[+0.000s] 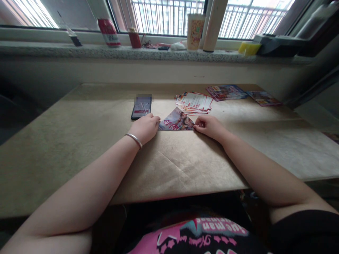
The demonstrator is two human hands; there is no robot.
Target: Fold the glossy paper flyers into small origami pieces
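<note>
A printed sheet of paper (177, 120), folded into a triangle with its point away from me, lies on the table with a colourful picture and red lettering facing up. My left hand (148, 127) pinches its left corner, and a bracelet circles that wrist. At the right corner, the thumb and fingertips of my right hand (208, 126) close on the paper. Just behind the triangle lies a fanned pile of printed cards (196, 100) with red edges. A dark phone (141, 107) rests flat beyond my left hand.
Two stacks of glossy printed sheets, one nearer (226, 92) and one farther right (263, 98), lie at the table's (66, 141) back right. On the granite windowsill (90, 52) stand a red can (108, 32), a red bottle (135, 38), a patterned cup (195, 32) and a yellow object (249, 48).
</note>
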